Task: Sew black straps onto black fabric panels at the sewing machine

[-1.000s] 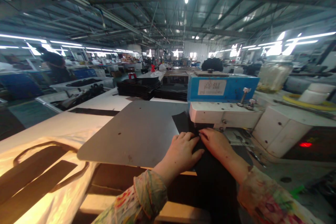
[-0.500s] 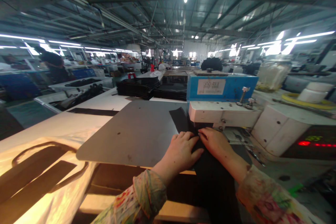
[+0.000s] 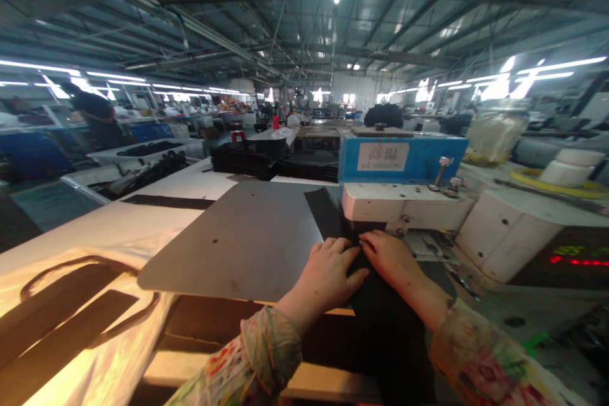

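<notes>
One black strip [image 3: 387, 317], seemingly under left grip [image 3: 330, 271]

a broad, matte black sheet [image 3: 392, 323] lies on the near side of the white machine head [image 3: 404, 203], smooth and uncreased where it shows, stretching away from it toward the viewer. a narrower black strip [image 3: 323, 208], straight-cut at its far end, lies flat just left of the machine head, slanting; whether strip and sheet are joined is hidden.
</notes>
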`<state>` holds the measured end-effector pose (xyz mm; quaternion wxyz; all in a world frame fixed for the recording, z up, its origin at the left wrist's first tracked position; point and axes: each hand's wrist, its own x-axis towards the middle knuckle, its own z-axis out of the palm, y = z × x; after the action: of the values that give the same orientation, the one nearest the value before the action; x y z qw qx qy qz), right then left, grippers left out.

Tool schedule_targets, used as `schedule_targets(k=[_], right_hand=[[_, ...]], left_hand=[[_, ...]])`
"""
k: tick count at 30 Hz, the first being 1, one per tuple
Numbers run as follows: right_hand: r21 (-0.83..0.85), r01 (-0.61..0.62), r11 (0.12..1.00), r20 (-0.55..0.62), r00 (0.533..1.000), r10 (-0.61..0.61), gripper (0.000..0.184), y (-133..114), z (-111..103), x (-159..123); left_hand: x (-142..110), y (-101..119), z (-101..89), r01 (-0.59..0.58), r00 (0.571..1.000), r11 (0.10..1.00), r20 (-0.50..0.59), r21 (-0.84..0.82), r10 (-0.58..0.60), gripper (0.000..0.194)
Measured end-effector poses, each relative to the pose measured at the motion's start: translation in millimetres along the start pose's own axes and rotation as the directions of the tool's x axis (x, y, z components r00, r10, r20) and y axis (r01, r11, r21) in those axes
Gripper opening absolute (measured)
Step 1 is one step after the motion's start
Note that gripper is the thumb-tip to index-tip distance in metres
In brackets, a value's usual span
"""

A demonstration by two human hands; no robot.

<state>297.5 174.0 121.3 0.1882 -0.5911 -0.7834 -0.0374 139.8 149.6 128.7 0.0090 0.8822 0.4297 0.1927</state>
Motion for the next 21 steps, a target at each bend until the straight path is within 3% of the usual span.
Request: schedule_targets(k=[21], right_hand=[[-0.004, -0.010, 1.000, 0.001, 1.000, 0.010, 0.022, -1.6, -1.1, 0.5]], left_hand=[[-0.6, 0.6, -1.9, 0.013, 1.000, 1.000, 0.013, -0.001, -0.013, 0.038]])
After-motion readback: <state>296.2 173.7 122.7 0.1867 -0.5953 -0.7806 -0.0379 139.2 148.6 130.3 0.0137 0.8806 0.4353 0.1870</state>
